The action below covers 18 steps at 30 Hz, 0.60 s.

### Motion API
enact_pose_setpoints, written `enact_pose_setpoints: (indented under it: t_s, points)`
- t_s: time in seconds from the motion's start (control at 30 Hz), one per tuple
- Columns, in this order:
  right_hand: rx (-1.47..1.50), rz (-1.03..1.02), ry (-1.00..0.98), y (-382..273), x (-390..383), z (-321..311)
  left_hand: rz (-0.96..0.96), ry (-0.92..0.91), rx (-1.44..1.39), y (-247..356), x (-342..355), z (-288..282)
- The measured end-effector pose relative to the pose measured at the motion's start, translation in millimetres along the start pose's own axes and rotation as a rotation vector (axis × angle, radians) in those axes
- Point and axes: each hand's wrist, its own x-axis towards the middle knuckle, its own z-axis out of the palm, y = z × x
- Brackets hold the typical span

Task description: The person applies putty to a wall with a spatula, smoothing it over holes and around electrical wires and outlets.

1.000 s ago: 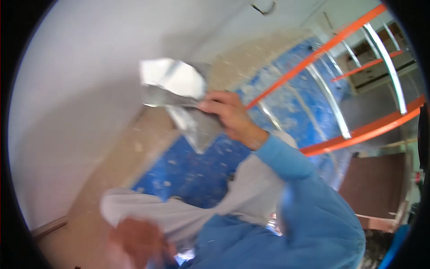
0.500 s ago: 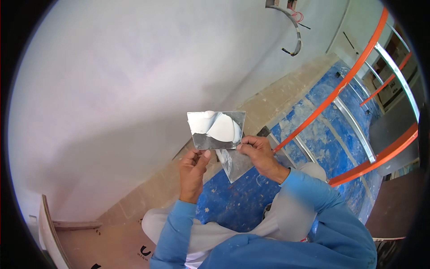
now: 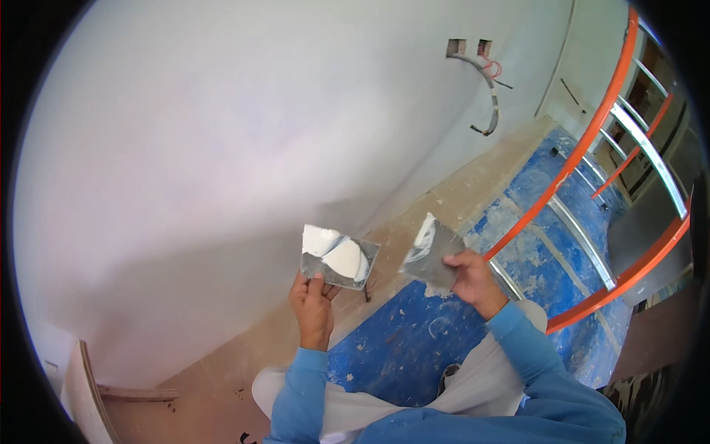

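Note:
My left hand (image 3: 312, 314) grips the lower edge of a flat metal scraper plate (image 3: 314, 265), its thumb resting on the face. White putty (image 3: 342, 258) lies in a thick patch across that plate. To its right, my right hand (image 3: 475, 285) is closed on a second scraper plate (image 3: 441, 259), with the thumb over its right side. A white smear of putty runs along the left corner of this second plate. The two plates are apart, both held in front of the wall (image 3: 185, 148) and above the floor.
An orange ladder (image 3: 551, 189) with metal rungs leans close on my right. Blue, paint-spotted sheeting (image 3: 414, 344) covers the floor beneath me. A loose cable (image 3: 494, 96) hangs from a wall box (image 3: 456, 47). At the lower left stands a curved board (image 3: 85, 392).
My right hand has drawn its scraper away to the right, off the left plate. The left plate has lowered slightly and tilted. My view has shifted, with the wall boxes now fully visible.

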Motion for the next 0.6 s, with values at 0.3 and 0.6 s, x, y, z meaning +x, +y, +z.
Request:
enact_pose_setpoints:
  t_s: [0.3,0.6]
  points:
    - [-0.244,0.080,-0.057,53.0,7.9,5.8,0.105,-0.073,0.001,-7.2,-6.8,17.6]
    - [-0.138,-0.081,0.046,48.2,-4.4,-1.4,0.280,-0.073,0.160,1.7,-24.2,22.2]
